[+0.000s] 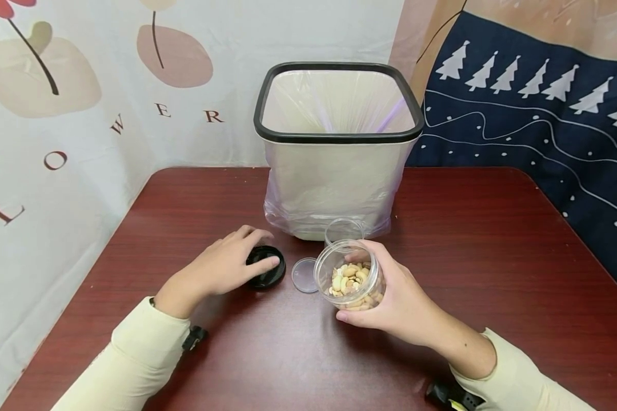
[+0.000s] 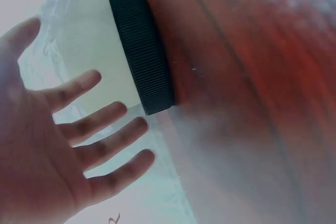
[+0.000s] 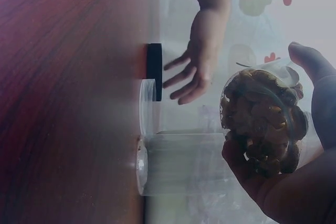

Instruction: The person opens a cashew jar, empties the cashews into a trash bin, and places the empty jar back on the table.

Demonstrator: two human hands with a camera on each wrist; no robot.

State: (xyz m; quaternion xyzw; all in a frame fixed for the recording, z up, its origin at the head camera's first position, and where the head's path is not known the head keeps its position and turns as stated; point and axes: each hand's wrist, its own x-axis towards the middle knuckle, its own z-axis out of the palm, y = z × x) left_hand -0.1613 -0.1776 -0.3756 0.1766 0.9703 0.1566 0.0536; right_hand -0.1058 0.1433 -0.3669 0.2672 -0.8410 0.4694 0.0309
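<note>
Gripping nut jar (image 1: 351, 278) in right hand (image 1: 398, 302), mouth tilted up-left toward camera; left hand (image 1: 225, 264) flat, fingers straight, over black lid (image 1: 266, 267).

Head cam looks fwd and down from above the person's chest onto the table (image 1: 493, 257), mid-range, with the lined bin (image 1: 337, 148) at centre-back. Left wrist cam sits v. close behind the left hand (image 2: 58, 145), rolled sideways, facing the black lid (image 2: 142, 48); right wrist cam, also rolled and close, looks across the right hand (image 3: 294, 182) towards the left. All three share the lid (image 1: 266, 266) (image 3: 154, 71).
</note>
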